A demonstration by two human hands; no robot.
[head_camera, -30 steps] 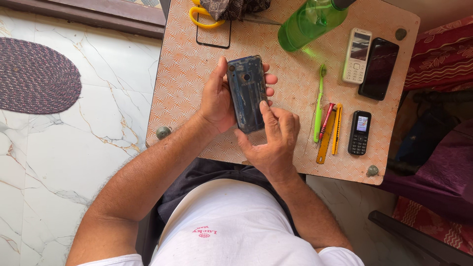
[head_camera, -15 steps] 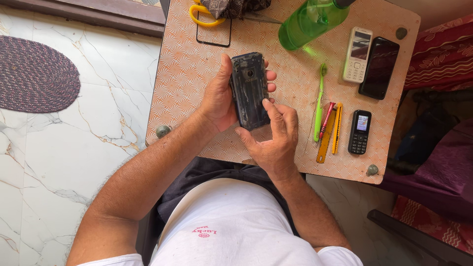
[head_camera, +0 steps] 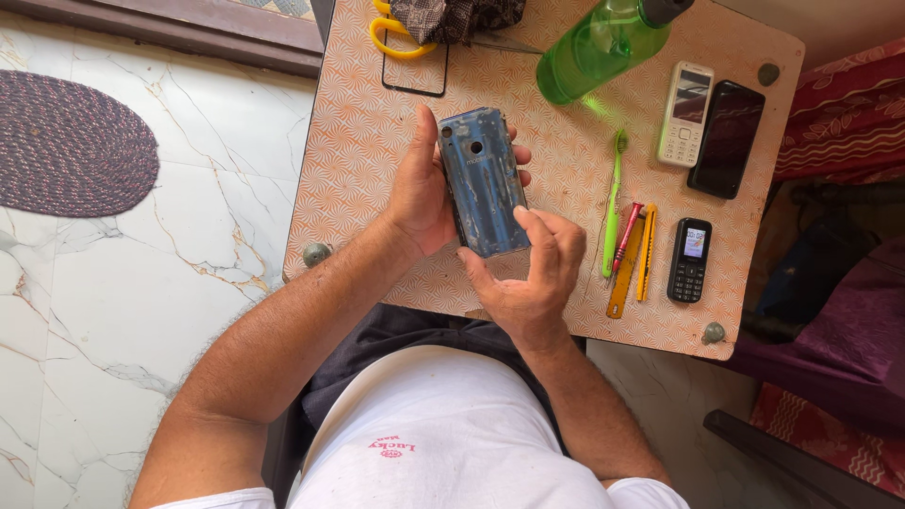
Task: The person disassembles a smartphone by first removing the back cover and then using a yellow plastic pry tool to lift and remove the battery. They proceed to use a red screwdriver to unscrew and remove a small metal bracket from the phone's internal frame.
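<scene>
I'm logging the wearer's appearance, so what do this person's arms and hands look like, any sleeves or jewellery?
Both arms are bare to short white sleeves at the frame's bottom edge. The left hand and right hand wear no gloves; no ring, watch or bracelet shows. The forearms are hairy.

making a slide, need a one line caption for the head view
Left hand holds a blue smartphone back-up over a patterned table, right hand at its lower edge.

Patterned table (head_camera: 377,170) with phones (head_camera: 726,139), bottle (head_camera: 603,42), toothbrush (head_camera: 613,203), scissors (head_camera: 396,33).
</scene>
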